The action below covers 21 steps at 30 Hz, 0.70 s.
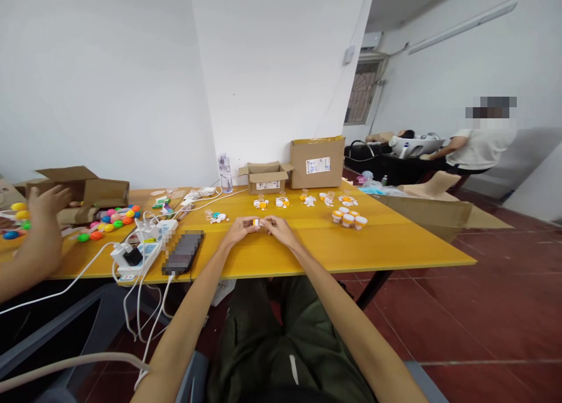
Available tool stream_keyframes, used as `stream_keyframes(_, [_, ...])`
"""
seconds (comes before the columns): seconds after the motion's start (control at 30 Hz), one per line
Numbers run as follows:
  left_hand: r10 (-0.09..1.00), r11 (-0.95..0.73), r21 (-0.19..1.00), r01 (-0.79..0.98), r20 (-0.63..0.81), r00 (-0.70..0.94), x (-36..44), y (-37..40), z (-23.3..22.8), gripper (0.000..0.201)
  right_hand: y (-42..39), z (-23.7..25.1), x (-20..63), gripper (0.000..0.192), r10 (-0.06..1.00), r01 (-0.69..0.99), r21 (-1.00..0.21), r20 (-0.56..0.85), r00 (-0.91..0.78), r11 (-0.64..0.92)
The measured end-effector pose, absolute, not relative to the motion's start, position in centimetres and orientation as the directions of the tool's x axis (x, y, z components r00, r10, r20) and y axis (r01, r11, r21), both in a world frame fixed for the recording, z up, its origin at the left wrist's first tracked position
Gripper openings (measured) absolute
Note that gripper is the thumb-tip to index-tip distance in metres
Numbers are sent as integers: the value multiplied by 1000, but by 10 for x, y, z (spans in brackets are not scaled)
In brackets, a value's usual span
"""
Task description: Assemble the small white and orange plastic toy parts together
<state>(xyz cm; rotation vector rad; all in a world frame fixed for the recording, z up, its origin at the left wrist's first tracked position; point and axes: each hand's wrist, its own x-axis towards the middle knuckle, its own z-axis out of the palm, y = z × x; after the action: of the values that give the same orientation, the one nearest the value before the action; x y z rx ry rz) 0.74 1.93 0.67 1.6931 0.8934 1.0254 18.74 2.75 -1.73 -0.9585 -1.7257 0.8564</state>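
Observation:
Over the front of the yellow table, my left hand [240,230] pinches a small white-and-orange piece [256,222]. My right hand [277,229] meets it from the other side, its fingers closed at the piece's right edge. The piece is too small to name more exactly. Behind my hands lies a row of small heaps of white and orange parts [309,200], some with clear cups. To the right stands a cluster of clear tubs with white-and-orange lids [348,218]. Left of my hands is a small heap of white and teal parts [216,217].
A phone [183,252] and a loaded power strip [151,248] with cables lie at left. An open carton [267,178], a closed box [317,163] and a bottle [225,173] stand behind. Another person's hand [46,221] is near colourful balls [116,218]. Someone sits far right.

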Motion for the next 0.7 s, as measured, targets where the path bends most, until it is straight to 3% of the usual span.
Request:
stream_keyframes(0.13, [893, -305, 945, 117, 241, 381, 7, 22, 4, 39, 28, -20, 187, 32, 882, 179, -877, 398, -252, 446])
stream_keyframes(0.33, [897, -305, 945, 119, 243, 371, 6, 24, 3, 37, 29, -20, 188, 40, 878, 266, -843, 409, -249, 468])
stream_keyframes(0.57, [897, -303, 947, 110, 244, 368, 6, 24, 2, 39, 30, -21, 187, 32, 885, 161, -886, 388, -256, 435])
stream_keyframes(0.7, [893, -308, 946, 104, 250, 375, 6, 26, 2, 40, 29, -19, 187, 36, 882, 228, -863, 390, -263, 450])
